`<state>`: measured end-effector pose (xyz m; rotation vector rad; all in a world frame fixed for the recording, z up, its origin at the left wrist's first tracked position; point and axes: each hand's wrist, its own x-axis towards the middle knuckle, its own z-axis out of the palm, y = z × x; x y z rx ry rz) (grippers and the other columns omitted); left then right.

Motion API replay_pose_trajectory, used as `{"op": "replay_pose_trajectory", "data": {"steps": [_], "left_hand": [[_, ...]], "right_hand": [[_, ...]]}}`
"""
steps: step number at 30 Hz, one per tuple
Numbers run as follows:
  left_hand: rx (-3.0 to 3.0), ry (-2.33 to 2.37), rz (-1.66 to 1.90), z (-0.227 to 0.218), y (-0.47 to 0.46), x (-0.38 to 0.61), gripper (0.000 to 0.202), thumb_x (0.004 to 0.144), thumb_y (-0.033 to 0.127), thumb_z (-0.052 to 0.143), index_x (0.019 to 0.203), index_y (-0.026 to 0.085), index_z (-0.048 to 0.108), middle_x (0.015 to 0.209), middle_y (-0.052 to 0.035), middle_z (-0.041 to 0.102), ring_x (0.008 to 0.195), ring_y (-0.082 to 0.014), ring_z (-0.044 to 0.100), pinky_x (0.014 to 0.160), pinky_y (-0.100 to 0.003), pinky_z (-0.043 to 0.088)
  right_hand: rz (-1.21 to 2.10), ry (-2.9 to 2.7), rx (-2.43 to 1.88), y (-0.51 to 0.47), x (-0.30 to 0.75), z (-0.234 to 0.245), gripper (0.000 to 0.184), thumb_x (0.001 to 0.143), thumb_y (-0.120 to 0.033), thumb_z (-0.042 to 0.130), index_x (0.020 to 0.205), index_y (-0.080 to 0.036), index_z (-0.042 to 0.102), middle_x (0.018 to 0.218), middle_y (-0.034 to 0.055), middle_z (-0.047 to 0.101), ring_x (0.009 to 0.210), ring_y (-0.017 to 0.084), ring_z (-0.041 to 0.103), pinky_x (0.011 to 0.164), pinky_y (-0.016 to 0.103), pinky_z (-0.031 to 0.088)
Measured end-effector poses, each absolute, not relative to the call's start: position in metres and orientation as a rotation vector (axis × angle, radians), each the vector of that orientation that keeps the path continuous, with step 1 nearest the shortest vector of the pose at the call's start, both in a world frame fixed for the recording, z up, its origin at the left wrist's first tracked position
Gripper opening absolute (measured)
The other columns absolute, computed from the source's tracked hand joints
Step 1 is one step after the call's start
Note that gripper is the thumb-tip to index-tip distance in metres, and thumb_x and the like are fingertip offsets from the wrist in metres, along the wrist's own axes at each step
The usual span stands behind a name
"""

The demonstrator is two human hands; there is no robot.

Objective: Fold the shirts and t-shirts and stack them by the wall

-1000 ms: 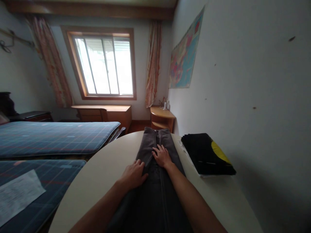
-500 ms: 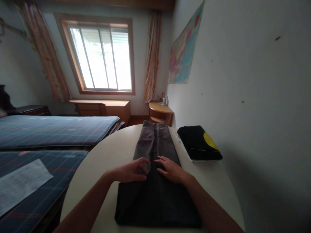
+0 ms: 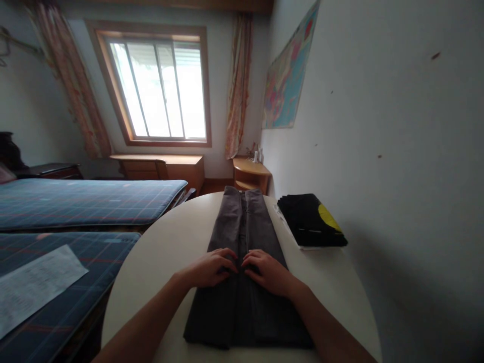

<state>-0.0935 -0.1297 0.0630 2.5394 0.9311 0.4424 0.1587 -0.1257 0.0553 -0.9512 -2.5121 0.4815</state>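
Note:
A pair of dark grey trousers (image 3: 242, 222) lies lengthwise on a round white table (image 3: 166, 247), folded along its middle and stretching away from me. My left hand (image 3: 209, 269) and my right hand (image 3: 269, 273) rest side by side on the cloth about halfway along it. Their fingertips meet at the centre seam. The fingers of both hands are curled and pinch the fabric there. My forearms come in from the bottom edge.
A folded black garment (image 3: 308, 219) with a yellow patch lies on a white sheet at the table's right, close to the wall. Left of the table stand two blue checked beds (image 3: 86, 201), the nearer one with a paper (image 3: 34, 282) on it. A wooden side table (image 3: 251, 176) is beyond.
Both hands have drawn back toward me along the trousers and come together at the centre seam. Their fingers, spread before, have curled into the cloth.

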Motion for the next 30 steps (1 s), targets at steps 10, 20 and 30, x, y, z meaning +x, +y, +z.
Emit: {"op": "replay_pose_trajectory", "data": {"steps": [10,20,30], "left_hand": [[2.634,0.868,0.543,0.064,-0.133,-0.081,0.016,0.096,0.023,0.050,0.099,0.024,0.065,0.116,-0.0023,0.060,0.102,-0.0159,0.060,0.092,-0.025,0.046],[2.686,0.933,0.612,0.056,-0.137,-0.063,0.026,0.090,0.027,0.058,0.116,0.027,0.058,0.130,-0.0036,0.054,0.115,-0.0202,0.056,0.101,-0.033,0.044],[2.560,1.108,0.576,0.060,-0.134,-0.076,0.019,0.080,0.024,0.064,0.097,0.023,0.056,0.089,0.0006,0.064,0.079,-0.0158,0.059,0.068,-0.024,0.044]], "right_hand": [[0.497,-2.484,-1.001,-0.135,0.153,0.061,0.011,0.087,-0.018,0.061,0.096,-0.021,0.065,0.096,0.0027,0.066,0.095,0.018,0.059,0.085,0.028,0.044],[0.549,-2.451,-1.012,-0.123,0.169,0.058,0.012,0.089,-0.023,0.060,0.096,-0.020,0.068,0.101,0.0042,0.066,0.098,0.018,0.057,0.091,0.030,0.044],[0.461,-2.467,-1.168,-0.136,0.151,0.060,0.019,0.086,-0.038,0.067,0.082,-0.020,0.071,0.093,0.0046,0.065,0.095,0.020,0.055,0.088,0.031,0.041]]}}
